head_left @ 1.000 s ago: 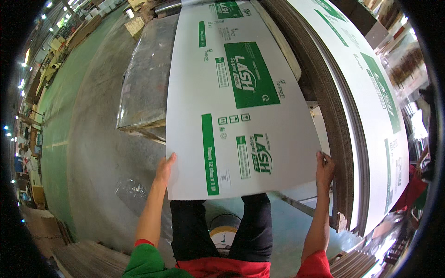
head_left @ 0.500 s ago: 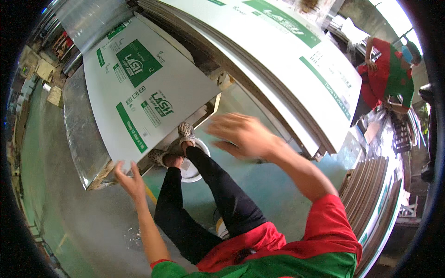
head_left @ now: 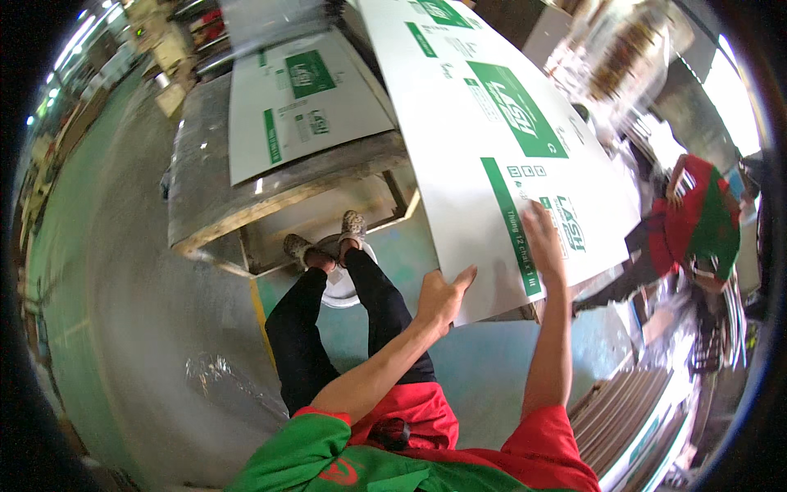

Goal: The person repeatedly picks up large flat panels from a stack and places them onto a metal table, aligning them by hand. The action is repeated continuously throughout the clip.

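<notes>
A large white cardboard sheet (head_left: 459, 205) with green print lies over the stack on the right. My left hand (head_left: 441, 299) is closed on its near left edge, thumb on top and the other fingers mostly hidden. Upon the printed face, near the front edge, rests my right hand (head_left: 544, 242), its fingers stretched out and slightly blurred. A second printed sheet (head_left: 246, 160) lies on a film-covered table (head_left: 197, 180) to the left, apart from both hands.
Below the left table, my feet rest near a round white bucket (head_left: 340, 291). A bundle of cardboard sheets (head_left: 615, 410) stands at the lower right. Another person (head_left: 697, 221) in red and green is at the far right. Clear plastic film (head_left: 217, 373) lies on the floor.
The view has swung right. My left hand has gone from the left table's sheet to the right-hand sheet's edge, and my right hand has come down onto that sheet.
</notes>
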`<state>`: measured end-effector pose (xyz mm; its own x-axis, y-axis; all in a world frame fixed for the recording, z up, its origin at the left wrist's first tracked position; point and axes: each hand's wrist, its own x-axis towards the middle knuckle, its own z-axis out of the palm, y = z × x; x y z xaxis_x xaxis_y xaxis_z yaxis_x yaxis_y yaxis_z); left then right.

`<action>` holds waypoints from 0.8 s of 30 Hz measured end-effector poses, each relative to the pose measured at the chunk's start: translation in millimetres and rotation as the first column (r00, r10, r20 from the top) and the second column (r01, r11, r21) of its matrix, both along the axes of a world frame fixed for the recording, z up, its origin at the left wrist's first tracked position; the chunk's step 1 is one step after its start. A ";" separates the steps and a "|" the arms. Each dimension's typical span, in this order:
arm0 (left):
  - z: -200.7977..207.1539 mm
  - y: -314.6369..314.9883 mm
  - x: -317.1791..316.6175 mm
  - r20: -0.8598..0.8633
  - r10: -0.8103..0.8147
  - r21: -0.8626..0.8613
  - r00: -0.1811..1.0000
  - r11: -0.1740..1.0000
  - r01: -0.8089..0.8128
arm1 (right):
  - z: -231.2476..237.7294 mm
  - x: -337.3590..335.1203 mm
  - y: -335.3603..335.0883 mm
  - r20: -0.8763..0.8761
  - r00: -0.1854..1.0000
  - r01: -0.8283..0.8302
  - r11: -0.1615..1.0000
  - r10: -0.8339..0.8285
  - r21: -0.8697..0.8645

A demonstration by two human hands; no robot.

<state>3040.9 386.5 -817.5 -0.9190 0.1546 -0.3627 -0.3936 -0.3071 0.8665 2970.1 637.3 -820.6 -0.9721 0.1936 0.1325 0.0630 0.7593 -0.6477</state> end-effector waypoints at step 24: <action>-60.9 -388.0 375.5 0.198 0.376 -0.490 0.905 0.838 -0.241 | -9.8 256.1 -97.6 0.223 0.960 0.011 0.772 0.170 -0.636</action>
